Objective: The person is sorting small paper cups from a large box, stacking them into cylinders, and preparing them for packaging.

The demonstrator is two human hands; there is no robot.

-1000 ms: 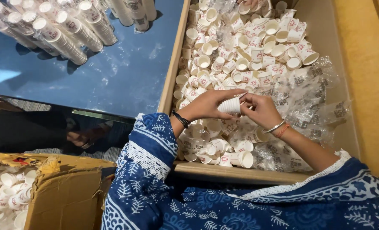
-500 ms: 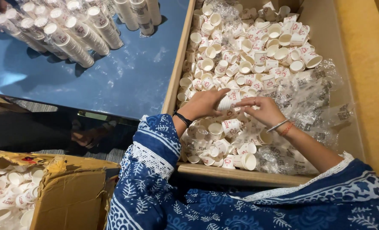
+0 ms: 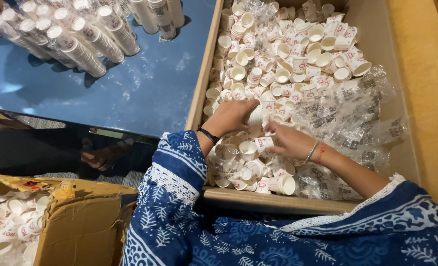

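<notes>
A large cardboard box point(image 3: 202, 93) holds several loose small white paper cups with red print point(image 3: 288, 59). My left hand point(image 3: 229, 118) is closed around a short stack of nested cups point(image 3: 255, 116) just above the pile. My right hand point(image 3: 289, 142) lies on the pile right beside it, its fingers pinching a single loose cup point(image 3: 264, 144). Both arms wear blue sleeves with a white pattern. A dark band sits on my left wrist and bangles on my right.
Crumpled clear plastic wrappers point(image 3: 357, 118) fill the box's right side. Long stacked columns of cups point(image 3: 81, 39) lie on the blue table point(image 3: 145, 93) at the upper left. A torn cardboard box point(image 3: 81, 221) with more cups stands at the lower left.
Both hands have dropped lower onto the pile. My right hand left the stack and reached down to a loose cup, while my left hand kept its stack.
</notes>
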